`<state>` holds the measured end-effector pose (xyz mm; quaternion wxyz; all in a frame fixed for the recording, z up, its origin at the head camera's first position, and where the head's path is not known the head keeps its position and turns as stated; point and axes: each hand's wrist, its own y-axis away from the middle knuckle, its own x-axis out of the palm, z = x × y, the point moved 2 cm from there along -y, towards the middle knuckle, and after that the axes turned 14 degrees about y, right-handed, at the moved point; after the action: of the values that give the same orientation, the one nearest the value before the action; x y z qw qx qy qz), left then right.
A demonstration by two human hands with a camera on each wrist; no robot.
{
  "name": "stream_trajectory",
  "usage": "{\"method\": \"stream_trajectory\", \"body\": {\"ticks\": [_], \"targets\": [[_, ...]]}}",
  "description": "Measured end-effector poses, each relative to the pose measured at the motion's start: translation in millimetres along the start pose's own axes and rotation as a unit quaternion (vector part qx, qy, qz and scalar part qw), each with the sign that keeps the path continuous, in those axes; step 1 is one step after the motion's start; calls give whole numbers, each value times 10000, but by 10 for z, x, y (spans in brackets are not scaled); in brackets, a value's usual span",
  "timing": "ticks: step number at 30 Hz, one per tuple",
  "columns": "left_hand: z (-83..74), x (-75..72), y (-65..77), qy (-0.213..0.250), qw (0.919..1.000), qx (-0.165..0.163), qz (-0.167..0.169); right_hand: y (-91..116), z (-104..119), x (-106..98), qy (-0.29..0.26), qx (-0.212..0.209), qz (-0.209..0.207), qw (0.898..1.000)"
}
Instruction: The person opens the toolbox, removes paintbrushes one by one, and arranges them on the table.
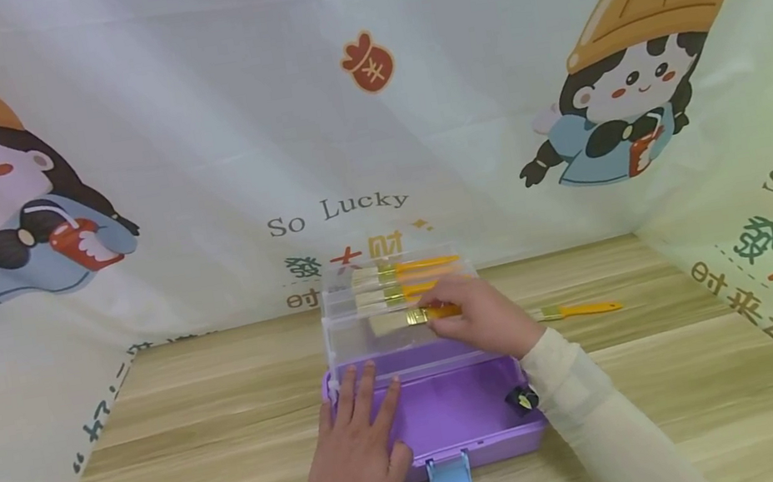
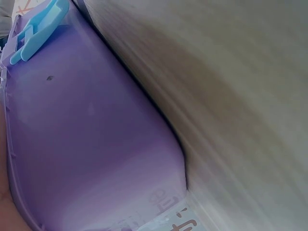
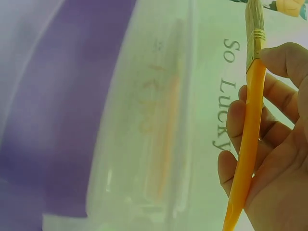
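My right hand (image 1: 477, 311) pinches a paintbrush (image 3: 251, 115) with an orange handle, a metal band and pale bristles, thumb near the band. In the head view this brush is over the clear tray (image 1: 330, 342) at the back of a purple box (image 1: 481, 452). Further back in that tray lie other orange-handled brushes (image 1: 428, 263), side by side with bristles to the left. My left hand (image 1: 356, 456) rests with straight, spread fingers on the box's left side. In the left wrist view, the purple wall (image 2: 91, 120) and blue latch (image 2: 43, 31) show, with only a sliver of the hand.
Another orange-handled brush (image 1: 587, 309) lies on the wooden table (image 1: 232, 417), right of the box. A small black object (image 1: 522, 400) sits in the box's right end. Behind the table hangs a printed cloth (image 1: 225, 132), which also runs along both sides.
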<state>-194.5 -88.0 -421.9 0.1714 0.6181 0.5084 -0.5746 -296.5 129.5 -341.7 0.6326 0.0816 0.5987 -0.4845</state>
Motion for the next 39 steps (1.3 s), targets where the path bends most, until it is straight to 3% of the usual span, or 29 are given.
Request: {"method": "stream_trajectory", "body": {"ticks": [20,28,39], "targets": [[1,12,-8,-10,10000,33,-66,254,-91,-293,456,44,25,9989],[-1,4,-3,19,10000,-72,53,403,-210,-301,405,224,121,9989],[5,9,-2,-1,10000,-36,-6,606,-458,-362,527,366,-105,9979]]}}
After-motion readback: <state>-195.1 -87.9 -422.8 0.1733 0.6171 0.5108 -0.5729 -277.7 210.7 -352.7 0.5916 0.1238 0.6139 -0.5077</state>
